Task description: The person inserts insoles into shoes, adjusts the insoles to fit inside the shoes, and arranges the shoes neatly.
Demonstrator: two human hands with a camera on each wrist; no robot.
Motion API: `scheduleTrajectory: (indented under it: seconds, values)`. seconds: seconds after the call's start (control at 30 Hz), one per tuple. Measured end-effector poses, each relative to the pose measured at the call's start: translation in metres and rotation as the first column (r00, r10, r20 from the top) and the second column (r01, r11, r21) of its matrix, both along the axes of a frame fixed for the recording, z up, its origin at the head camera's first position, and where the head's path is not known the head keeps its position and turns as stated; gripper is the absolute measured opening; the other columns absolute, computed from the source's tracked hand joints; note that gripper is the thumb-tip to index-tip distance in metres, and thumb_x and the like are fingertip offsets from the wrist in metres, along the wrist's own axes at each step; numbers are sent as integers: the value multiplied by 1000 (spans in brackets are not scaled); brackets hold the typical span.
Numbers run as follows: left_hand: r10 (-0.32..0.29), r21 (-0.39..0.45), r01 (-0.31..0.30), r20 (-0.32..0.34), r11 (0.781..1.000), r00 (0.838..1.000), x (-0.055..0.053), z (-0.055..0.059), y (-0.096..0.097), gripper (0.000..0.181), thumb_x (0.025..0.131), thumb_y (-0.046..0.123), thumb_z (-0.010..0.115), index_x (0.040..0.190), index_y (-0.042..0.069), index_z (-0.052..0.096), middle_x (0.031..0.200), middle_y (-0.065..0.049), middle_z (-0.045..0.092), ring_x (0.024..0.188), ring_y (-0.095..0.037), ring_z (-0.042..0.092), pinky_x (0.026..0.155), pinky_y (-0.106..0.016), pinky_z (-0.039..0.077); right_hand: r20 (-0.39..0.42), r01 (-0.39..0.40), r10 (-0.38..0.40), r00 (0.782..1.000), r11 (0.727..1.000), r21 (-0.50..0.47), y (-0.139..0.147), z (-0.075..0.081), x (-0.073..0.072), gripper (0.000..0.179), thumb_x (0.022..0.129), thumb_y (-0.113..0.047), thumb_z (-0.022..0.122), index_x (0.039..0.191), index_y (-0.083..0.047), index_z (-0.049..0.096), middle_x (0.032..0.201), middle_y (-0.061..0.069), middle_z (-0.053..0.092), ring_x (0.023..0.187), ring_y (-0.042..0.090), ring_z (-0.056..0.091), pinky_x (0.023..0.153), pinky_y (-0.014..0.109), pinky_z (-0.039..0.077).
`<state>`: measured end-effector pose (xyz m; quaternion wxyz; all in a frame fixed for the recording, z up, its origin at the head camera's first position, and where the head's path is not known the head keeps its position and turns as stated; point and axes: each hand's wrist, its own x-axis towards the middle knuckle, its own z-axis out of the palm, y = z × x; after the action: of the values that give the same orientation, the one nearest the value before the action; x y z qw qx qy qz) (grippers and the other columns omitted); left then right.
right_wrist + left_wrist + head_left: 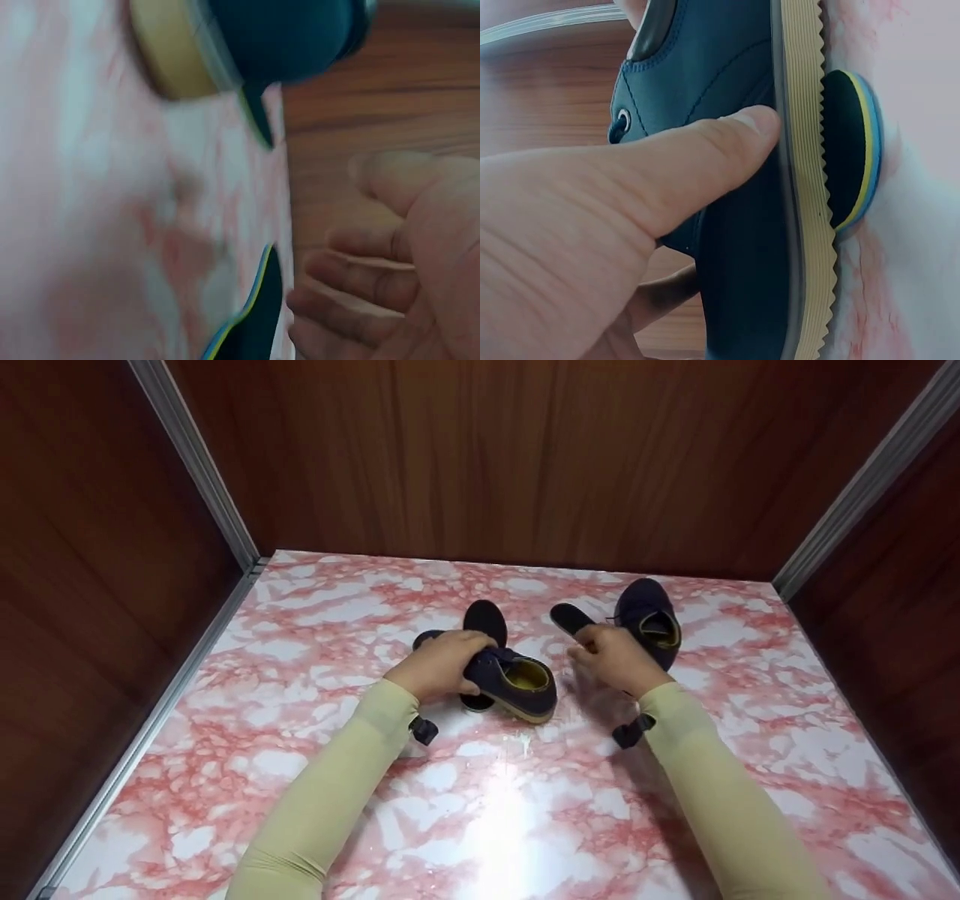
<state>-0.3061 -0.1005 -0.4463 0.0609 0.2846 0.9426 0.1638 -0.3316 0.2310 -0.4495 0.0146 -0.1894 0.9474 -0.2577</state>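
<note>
My left hand (pixel 442 664) grips a dark blue lace-up shoe (pixel 536 702) around its front part, thumb along the side just above the ribbed tan sole (pixel 808 187). Under and behind this shoe lies a black insole (pixel 485 619), whose end shows a yellow and blue edge in the left wrist view. Above the second insole (pixel 568 616) hovers my right hand (pixel 616 658). Its fingers (pixel 352 277) are loosely bent with nothing between them in the right wrist view. The matching shoe (pixel 643 598) rests just beyond the right hand, toe toward the back wall.
A red and white marbled tabletop (pixel 300 660) bears everything. Brown wood-grain panels (pixel 480 457) rise at the back and on both sides, with metal posts (pixel 202 465) at the corners. Light glares off the table's front middle.
</note>
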Motion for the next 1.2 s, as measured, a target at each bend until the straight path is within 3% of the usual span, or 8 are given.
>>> scheduleTrajectory:
  seconds: [0.07,0.17,0.3,0.43,0.57,0.8,1.07,1.2]
  values:
    - [8,4,-8,4,1000,1000,1,-2,1,75,95,32,88,161,22,52,169,-4,51,160,-31,46,132,-53,37,-39,18,-16,999,997,70,5,-3,-6,29,107,-26,70,119,0,74,108,19,74,98,32,69,91,51,57]
    - [19,10,-19,6,1000,1000,2,-2,2,75,95,31,88,160,22,52,169,-4,52,160,-31,46,132,-54,37,-34,52,-48,998,993,108,12,-7,-10,27,106,-25,71,115,0,72,108,20,72,97,34,67,90,52,55]
    - [22,11,-22,4,1000,1000,3,-1,2,74,96,31,87,161,22,52,170,-5,51,160,-31,45,132,-54,37,-56,96,-89,994,987,131,22,-8,-12,35,104,-25,71,123,5,71,121,26,71,110,41,69,100,58,55]
    - [24,1,-24,-1,1000,1000,3,0,1,74,97,32,86,162,23,51,171,-4,50,162,-31,43,132,-55,36,-71,130,-119,990,976,173,32,-9,-15,40,102,-22,72,128,9,67,123,31,70,115,47,70,102,62,55]
    - [32,-2,-32,-7,999,999,3,1,1,74,97,33,85,162,23,51,171,-4,50,162,-31,42,133,-58,34,-39,121,-115,993,967,226,36,-11,-18,42,100,-13,70,132,12,61,121,35,71,113,51,72,99,64,57]
    - [44,6,-44,18,999,999,3,-1,3,76,97,33,85,163,24,50,173,-4,47,165,-32,39,132,-63,32,-34,111,-105,994,949,295,35,-11,-20,38,93,-4,68,125,15,62,115,38,73,108,55,73,95,67,57]
    - [48,2,-48,8,999,999,4,-4,3,76,97,33,85,163,23,50,174,-6,46,164,-35,40,129,-69,34,16,100,-111,994,945,311,35,-12,-21,56,87,-8,77,134,16,59,132,37,65,120,52,68,105,66,54]
    - [55,6,-55,4,998,998,5,-4,2,76,97,33,85,163,23,50,174,-6,46,164,-35,40,128,-71,34,37,85,-102,994,943,321,34,-12,-20,56,81,-12,83,129,10,64,132,33,59,119,49,65,103,65,55]
